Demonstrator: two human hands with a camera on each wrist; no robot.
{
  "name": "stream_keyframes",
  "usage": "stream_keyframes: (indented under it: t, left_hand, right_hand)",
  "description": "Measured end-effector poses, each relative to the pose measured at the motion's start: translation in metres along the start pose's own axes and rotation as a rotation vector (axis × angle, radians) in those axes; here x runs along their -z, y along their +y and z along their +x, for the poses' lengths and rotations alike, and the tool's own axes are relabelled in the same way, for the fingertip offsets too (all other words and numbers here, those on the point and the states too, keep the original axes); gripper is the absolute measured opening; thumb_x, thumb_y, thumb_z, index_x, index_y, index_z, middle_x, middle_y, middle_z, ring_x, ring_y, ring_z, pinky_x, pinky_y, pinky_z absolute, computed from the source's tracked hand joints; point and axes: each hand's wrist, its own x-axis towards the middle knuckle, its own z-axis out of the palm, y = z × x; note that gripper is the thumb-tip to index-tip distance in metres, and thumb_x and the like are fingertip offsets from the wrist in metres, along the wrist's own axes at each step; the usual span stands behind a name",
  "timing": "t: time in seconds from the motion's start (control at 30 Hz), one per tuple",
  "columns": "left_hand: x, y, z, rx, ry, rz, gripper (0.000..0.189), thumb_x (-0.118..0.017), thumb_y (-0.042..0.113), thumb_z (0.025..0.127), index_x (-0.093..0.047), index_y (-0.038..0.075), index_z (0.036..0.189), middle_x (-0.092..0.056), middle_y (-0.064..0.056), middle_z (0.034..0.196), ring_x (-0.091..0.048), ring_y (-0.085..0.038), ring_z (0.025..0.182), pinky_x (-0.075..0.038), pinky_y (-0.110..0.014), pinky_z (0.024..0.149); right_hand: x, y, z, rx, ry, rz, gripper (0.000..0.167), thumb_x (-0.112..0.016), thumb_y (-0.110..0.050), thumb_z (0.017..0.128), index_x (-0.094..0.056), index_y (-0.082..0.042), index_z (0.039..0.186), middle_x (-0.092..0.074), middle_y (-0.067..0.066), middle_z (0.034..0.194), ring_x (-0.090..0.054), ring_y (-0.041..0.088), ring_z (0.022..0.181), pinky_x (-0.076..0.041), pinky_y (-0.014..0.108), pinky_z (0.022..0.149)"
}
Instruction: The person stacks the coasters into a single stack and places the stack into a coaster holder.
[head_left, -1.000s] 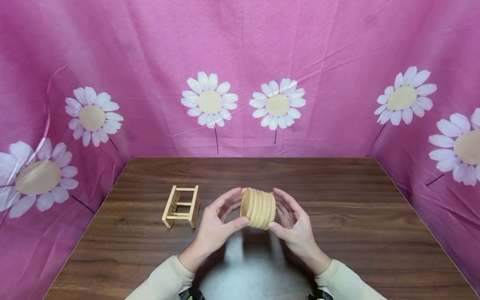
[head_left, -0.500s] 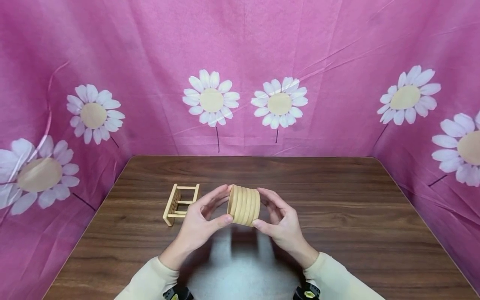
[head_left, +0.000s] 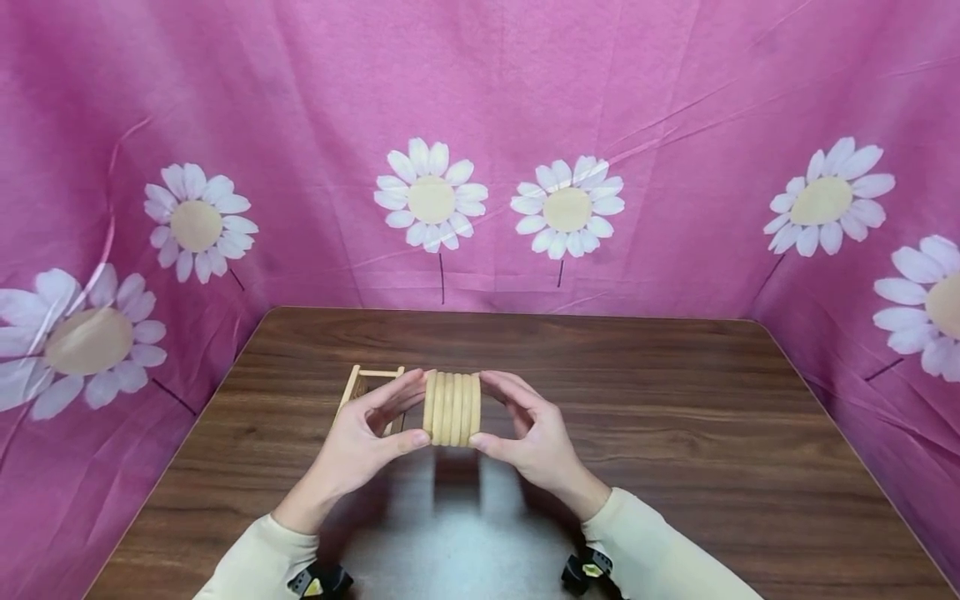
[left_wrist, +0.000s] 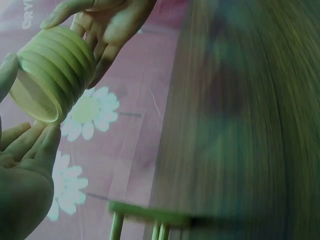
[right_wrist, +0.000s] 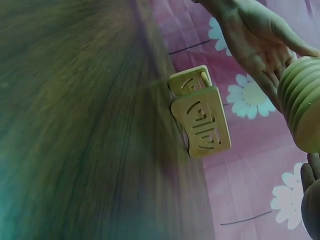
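Note:
A stack of several round wooden coasters (head_left: 452, 408) is held in the air on its side, its edges facing the head camera. My left hand (head_left: 363, 442) grips its left end, thumb below and fingers above. On the other end my right hand (head_left: 536, 433) pinches it the same way. In the left wrist view the flat face of the end coaster (left_wrist: 32, 97) shows. Behind my left hand stands a small wooden coaster rack (head_left: 378, 372), partly hidden in the head view. Its cut-out side panel (right_wrist: 202, 122) appears in the right wrist view.
A dark wood-grain table (head_left: 637, 375) lies below both hands. Pink cloth (head_left: 495, 75) printed with white daisies hangs around its back and sides. The rack's top edge (left_wrist: 145, 212) shows low in the left wrist view.
Both hands have carried the coaster stack left, closer to the rack, and turned it so its end face no longer shows in the head view. My left hand now covers much of the rack.

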Motion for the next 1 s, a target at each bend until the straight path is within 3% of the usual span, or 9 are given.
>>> stream_keyframes:
  t: [0.1,0.2,0.43,0.63,0.8,1.0]
  left_hand:
    - [0.011,-0.001,-0.005,-0.006,0.001,0.012,0.072,-0.078,-0.013,0.090,-0.046,-0.015,0.154,-0.066,0.004,0.152,-0.064,-0.004,0.136,-0.050,-0.022,0.115]
    - [0.022,-0.002,-0.008,-0.019,0.009,0.020,0.071,-0.077,-0.015,0.090,-0.044,-0.017,0.154,-0.065,0.014,0.150,-0.064,-0.003,0.136,-0.049,-0.021,0.114]
    - [0.048,-0.005,-0.016,-0.037,0.038,0.064,0.071,-0.076,-0.018,0.090,-0.043,-0.020,0.153,-0.066,0.014,0.149,-0.065,-0.003,0.135,-0.049,-0.020,0.114]
    - [0.073,-0.009,-0.020,-0.007,0.035,0.088,0.073,-0.074,-0.020,0.089,-0.041,-0.017,0.155,-0.066,0.016,0.148,-0.064,-0.001,0.135,-0.049,-0.019,0.113]
    - [0.094,-0.014,-0.022,0.005,0.024,0.119,0.072,-0.072,-0.020,0.090,-0.042,-0.016,0.155,-0.066,0.017,0.148,-0.064,0.000,0.134,-0.051,-0.019,0.110]
    - [0.110,-0.022,-0.023,0.007,0.013,0.099,0.071,-0.069,-0.022,0.090,-0.042,-0.016,0.155,-0.067,0.015,0.148,-0.065,-0.001,0.133,-0.051,-0.019,0.110]
  right_hand:
    - [-0.009,0.001,0.005,-0.036,-0.021,-0.011,0.071,-0.088,0.007,0.083,-0.059,0.006,0.148,-0.059,0.026,0.148,-0.061,0.008,0.136,-0.047,0.021,0.117]
    - [-0.018,0.003,0.010,-0.054,-0.039,-0.010,0.071,-0.089,0.005,0.084,-0.060,0.003,0.149,-0.060,0.023,0.149,-0.061,0.012,0.138,-0.046,0.022,0.119]
    - [-0.040,0.009,0.027,-0.084,-0.069,-0.002,0.072,-0.089,0.004,0.085,-0.060,0.002,0.150,-0.062,0.019,0.151,-0.060,0.030,0.143,-0.045,0.024,0.121]
    - [-0.058,0.018,0.038,-0.101,-0.083,-0.029,0.072,-0.090,-0.001,0.085,-0.060,-0.002,0.151,-0.063,0.013,0.151,-0.060,0.023,0.142,-0.044,0.024,0.120]
    - [-0.073,0.029,0.047,-0.088,-0.096,-0.041,0.072,-0.091,-0.003,0.085,-0.060,-0.001,0.150,-0.064,0.014,0.150,-0.060,0.027,0.141,-0.043,0.033,0.124]
    - [-0.086,0.041,0.057,-0.088,-0.106,-0.067,0.073,-0.092,-0.006,0.085,-0.060,0.001,0.150,-0.064,0.013,0.150,-0.058,0.027,0.143,-0.042,0.031,0.125]
